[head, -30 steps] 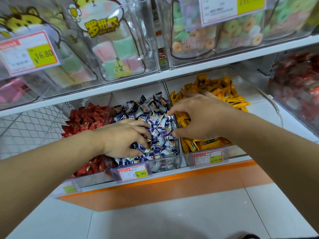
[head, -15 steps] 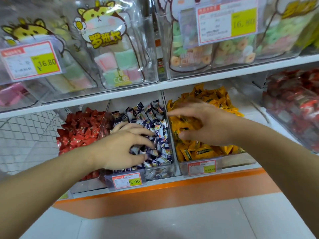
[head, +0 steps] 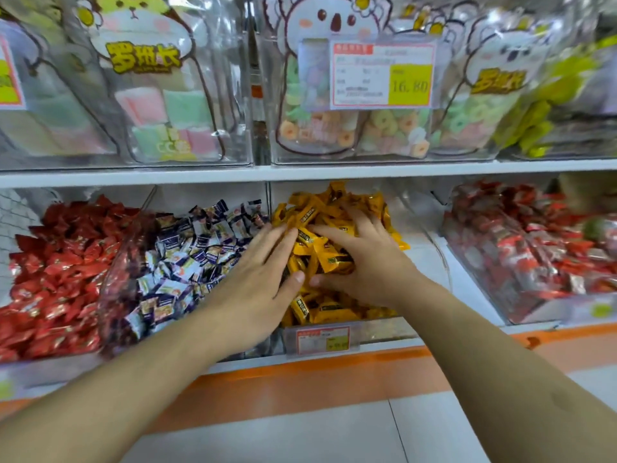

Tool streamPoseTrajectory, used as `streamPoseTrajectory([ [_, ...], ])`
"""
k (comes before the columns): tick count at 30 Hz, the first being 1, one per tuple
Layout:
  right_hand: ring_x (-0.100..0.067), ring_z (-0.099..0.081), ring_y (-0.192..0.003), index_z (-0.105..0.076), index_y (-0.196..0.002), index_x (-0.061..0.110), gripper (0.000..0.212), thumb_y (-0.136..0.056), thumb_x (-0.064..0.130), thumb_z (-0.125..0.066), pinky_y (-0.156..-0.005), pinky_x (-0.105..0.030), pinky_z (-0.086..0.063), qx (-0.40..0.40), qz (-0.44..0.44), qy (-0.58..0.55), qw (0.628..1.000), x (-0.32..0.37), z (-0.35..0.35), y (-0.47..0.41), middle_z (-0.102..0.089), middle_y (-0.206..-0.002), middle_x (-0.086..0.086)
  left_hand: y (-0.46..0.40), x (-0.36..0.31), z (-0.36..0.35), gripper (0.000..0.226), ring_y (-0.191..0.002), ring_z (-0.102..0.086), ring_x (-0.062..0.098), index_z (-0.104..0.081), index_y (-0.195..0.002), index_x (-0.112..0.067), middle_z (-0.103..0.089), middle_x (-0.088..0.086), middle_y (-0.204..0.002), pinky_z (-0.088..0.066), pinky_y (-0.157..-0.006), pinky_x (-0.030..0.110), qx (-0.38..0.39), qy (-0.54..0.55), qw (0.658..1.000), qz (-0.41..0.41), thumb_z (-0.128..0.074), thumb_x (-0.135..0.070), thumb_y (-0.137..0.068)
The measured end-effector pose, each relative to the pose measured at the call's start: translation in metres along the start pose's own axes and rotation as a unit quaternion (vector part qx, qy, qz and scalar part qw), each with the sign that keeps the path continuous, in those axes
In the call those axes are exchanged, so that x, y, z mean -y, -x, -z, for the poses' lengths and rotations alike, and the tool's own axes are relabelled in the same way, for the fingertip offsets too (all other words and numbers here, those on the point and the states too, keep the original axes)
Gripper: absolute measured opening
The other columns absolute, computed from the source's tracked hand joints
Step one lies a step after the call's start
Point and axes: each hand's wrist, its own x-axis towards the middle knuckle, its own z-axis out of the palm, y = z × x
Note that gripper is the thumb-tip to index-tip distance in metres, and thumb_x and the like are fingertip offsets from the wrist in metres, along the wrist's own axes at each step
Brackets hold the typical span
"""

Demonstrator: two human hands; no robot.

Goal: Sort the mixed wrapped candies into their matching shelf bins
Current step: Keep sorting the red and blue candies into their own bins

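Shelf (head: 300, 173): yellow candies (head: 320, 208) pressed by left hand (head: 263, 279) and right hand (head: 364, 259), fingers flat, nothing grasped. Risk: candies pushed over bin rim, spilled.

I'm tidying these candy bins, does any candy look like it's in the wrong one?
Nothing clearly stands out: the yellow candies, blue-and-white candies and red candies each look unmixed, though both hands hide part of the yellow pile.
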Motion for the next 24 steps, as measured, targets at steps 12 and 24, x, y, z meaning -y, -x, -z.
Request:
streamPoseTrajectory([
  [12, -0.01, -0.052, -0.134, -0.056, -0.138, 0.051, 0.074, -0.073, 0.085, -0.06, -0.111, -0.041, -0.048, -0.033, -0.09, -0.142, 0.985, -0.045, 0.008, -0.017, -0.058, -0.143, 0.015, 0.001, 0.009, -0.003, 0.059, -0.147, 0.027, -0.008, -0.009, -0.163, -0.034, 0.01, -0.028, -0.165, -0.004, -0.128, 0.037, -0.027, 0.0, 0.999, -0.029, -0.028, -0.046, -0.108],
  [24, 0.002, -0.02, -0.152, -0.033, -0.15, 0.062, 0.094, -0.071, 0.064, -0.085, -0.125, -0.034, -0.026, -0.027, -0.064, -0.218, 0.973, -0.038, 0.031, -0.004, -0.031, -0.163, 0.019, 0.0, 0.009, -0.006, 0.064, -0.147, 0.025, -0.008, -0.002, -0.162, -0.037, 0.007, -0.026, -0.166, -0.006, -0.127, 0.04, -0.044, 0.005, 0.998, -0.037, -0.032, -0.046, -0.107],
])
